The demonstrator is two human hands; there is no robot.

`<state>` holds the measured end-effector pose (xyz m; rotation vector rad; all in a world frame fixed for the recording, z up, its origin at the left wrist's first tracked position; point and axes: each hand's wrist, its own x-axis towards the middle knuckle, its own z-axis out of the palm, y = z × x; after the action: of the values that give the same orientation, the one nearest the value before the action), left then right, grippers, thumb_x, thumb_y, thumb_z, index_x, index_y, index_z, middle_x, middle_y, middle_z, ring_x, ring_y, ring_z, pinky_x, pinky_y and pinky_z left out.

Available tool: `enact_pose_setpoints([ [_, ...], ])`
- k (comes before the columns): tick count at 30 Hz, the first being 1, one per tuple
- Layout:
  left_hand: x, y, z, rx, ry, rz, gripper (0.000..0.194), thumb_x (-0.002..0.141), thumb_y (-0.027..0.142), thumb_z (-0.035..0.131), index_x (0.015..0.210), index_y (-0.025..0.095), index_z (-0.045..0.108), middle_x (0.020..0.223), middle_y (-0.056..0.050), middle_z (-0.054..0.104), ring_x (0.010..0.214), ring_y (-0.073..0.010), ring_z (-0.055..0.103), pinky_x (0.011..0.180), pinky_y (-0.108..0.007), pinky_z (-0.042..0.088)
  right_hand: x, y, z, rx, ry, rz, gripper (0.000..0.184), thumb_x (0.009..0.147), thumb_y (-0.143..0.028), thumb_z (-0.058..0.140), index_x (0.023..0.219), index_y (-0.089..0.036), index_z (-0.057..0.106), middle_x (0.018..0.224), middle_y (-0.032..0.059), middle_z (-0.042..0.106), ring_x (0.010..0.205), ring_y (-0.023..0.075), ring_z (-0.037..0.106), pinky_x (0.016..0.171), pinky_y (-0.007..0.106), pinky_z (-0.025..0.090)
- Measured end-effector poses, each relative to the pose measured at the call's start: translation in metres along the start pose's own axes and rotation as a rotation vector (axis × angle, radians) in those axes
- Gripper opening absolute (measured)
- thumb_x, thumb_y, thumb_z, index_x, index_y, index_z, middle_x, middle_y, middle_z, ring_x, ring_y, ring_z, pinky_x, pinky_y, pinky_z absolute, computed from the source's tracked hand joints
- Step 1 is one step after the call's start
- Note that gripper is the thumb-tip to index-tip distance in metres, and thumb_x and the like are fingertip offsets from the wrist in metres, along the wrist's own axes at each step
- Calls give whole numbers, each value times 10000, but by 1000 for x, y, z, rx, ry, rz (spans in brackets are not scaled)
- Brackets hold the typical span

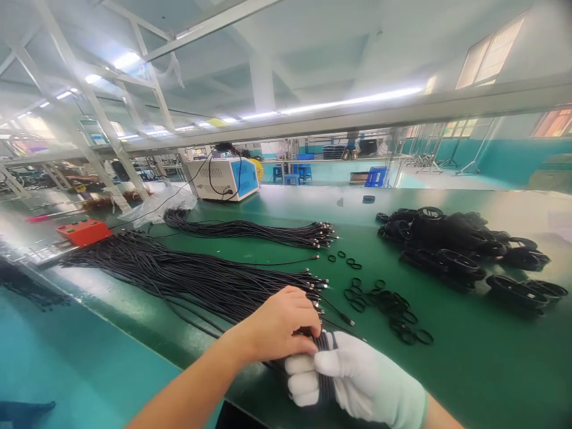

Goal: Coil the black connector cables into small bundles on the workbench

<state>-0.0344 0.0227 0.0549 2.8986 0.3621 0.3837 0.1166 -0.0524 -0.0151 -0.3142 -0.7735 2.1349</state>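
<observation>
My bare left hand (279,325) is curled over the ends of a big bundle of black cables (179,274) that lies across the green table (469,357). Its fingers pinch cable strands near the metal plugs. My right hand (353,375), in a white glove, is closed around a small bunch of black cables (325,357) right beside the left hand, near the table's front edge.
A second cable bundle (250,229) lies further back. Small black rubber rings (384,304) are scattered to the right. A heap of coiled cables (456,244) sits at the far right. A white and blue machine (223,177) and a red box (84,231) stand at the back left.
</observation>
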Motion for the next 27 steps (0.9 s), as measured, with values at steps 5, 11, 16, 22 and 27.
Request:
enact_pose_setpoints([
  [5,8,8,-7,42,-41,-33,90,812,228,602,733,203,638,867,1,629,884,-165,525,810,-281,386,-2,5,-11,-19,-7,51,315,743,-286,662,951,-59,594,806,101,598,666,171,575,714,395,438],
  [11,9,3,1,-742,-113,-514,124,714,266,663,732,162,598,605,58,506,536,-79,444,491,-172,361,-10,-3,-2,107,-34,86,311,728,-296,676,931,-71,609,736,64,641,658,185,635,742,421,472],
  [16,-5,14,22,-900,102,-615,96,770,223,562,820,146,590,662,45,498,588,-79,420,517,-173,334,-7,-3,4,116,-49,68,312,713,-268,686,937,-61,619,786,98,675,781,228,656,780,429,478],
  [22,-18,26,31,-1003,186,-616,153,788,162,493,915,162,579,729,31,546,644,-90,472,581,-194,374,-7,-4,0,-112,-38,15,321,755,-259,593,975,-30,638,767,164,703,869,293,653,796,442,462],
  [27,-23,33,36,-924,268,-544,207,712,62,520,894,159,532,800,14,538,674,-85,477,610,-194,405,-12,-13,11,-327,-36,35,276,720,-231,548,846,-30,689,686,133,683,704,230,647,749,384,467],
])
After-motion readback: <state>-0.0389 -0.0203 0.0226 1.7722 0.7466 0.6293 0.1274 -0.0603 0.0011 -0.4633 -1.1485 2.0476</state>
